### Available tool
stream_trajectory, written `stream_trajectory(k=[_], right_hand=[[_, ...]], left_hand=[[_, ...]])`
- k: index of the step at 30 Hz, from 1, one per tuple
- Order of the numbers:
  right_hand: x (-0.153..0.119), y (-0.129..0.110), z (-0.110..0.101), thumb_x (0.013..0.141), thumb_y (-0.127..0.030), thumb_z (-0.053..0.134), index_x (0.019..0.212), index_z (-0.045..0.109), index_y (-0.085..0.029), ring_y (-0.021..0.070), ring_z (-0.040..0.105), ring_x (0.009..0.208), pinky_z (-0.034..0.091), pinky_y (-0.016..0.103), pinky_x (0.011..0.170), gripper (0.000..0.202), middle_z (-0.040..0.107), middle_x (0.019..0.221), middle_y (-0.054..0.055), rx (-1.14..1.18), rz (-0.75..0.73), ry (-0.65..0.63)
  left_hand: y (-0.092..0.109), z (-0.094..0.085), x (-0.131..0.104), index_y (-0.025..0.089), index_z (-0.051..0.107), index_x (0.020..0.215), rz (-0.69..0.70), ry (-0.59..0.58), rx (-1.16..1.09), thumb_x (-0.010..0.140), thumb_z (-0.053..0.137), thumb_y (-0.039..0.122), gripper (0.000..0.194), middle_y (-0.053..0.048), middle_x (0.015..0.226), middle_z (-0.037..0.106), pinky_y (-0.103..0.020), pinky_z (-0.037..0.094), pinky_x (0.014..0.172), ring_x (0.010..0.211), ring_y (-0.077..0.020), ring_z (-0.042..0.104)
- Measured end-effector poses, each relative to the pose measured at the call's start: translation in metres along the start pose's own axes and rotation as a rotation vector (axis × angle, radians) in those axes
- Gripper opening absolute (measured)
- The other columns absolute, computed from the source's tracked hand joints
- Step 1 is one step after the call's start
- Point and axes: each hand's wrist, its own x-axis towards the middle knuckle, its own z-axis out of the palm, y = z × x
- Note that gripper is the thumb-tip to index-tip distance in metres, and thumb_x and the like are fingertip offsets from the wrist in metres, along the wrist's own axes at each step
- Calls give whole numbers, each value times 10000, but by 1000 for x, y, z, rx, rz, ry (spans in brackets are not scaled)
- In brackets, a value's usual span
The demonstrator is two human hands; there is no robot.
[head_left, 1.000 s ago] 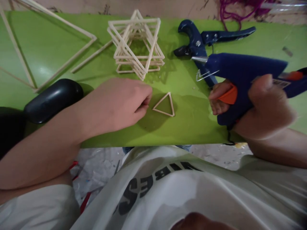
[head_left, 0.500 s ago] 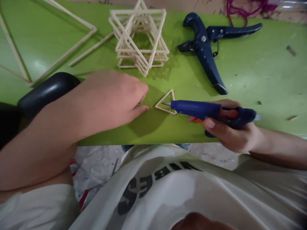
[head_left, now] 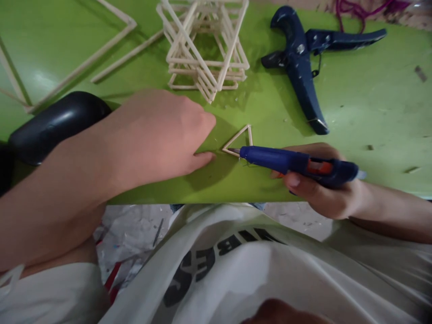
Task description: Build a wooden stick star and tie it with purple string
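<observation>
In my right hand [head_left: 324, 193] is a blue hot glue gun [head_left: 276, 159] with an orange trigger, its metal tip pointing left. The tip lies over the left corner of a small triangle [head_left: 236, 137] of thin wooden sticks on the green table; I cannot tell whether it touches. My left hand [head_left: 162, 135] rests palm down just left of the triangle. Its thumb and forefinger are apart with nothing between them, and the other fingers are hidden beneath. Behind them stands a star-shaped stack of wooden stick triangles [head_left: 233, 45].
A dark blue pipe cutter [head_left: 300, 63] lies open at the back right, with purple cord [head_left: 351, 13] beyond it. A black rounded object [head_left: 60, 126] sits by my left forearm. Larger stick frames [head_left: 84, 60] occupy the back left. The green table's [head_left: 162, 193] front edge is near my body.
The glue gun's tip has moved from inside the triangle to its left corner. The view has shifted slightly; my left hand remains beside the triangle.
</observation>
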Motion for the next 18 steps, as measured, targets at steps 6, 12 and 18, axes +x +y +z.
stream_trajectory(k=[6, 12, 18], right_hand=[[0, 1, 1, 999, -366, 955, 750, 666, -232, 109, 400, 501, 256, 302, 453, 404, 537, 601, -27, -30, 5, 21], [1, 3, 0, 935, -419, 1015, 774, 710, -242, 125, 409, 508, 257, 323, 448, 388, 553, 603, -17, -46, -19, 24], [1, -2, 2, 988, -430, 978, 740, 624, -223, 118, 368, 536, 211, 331, 466, 480, 497, 608, -12, -84, 30, 27]], left_hand=[[-2, 3, 0, 232, 635, 912, -11, -18, -4, 1088, 693, 641, 449, -37, 753, 635, -335, 291, 564, 523, -173, 463], [-4, 6, 1, 234, 651, 922, -9, -17, 25, 1084, 652, 705, 499, -45, 760, 636, -353, 339, 594, 533, -185, 479], [-1, 2, 3, 233, 653, 905, -12, -22, 9, 1093, 659, 637, 445, -58, 759, 649, -356, 336, 569, 545, -210, 513]])
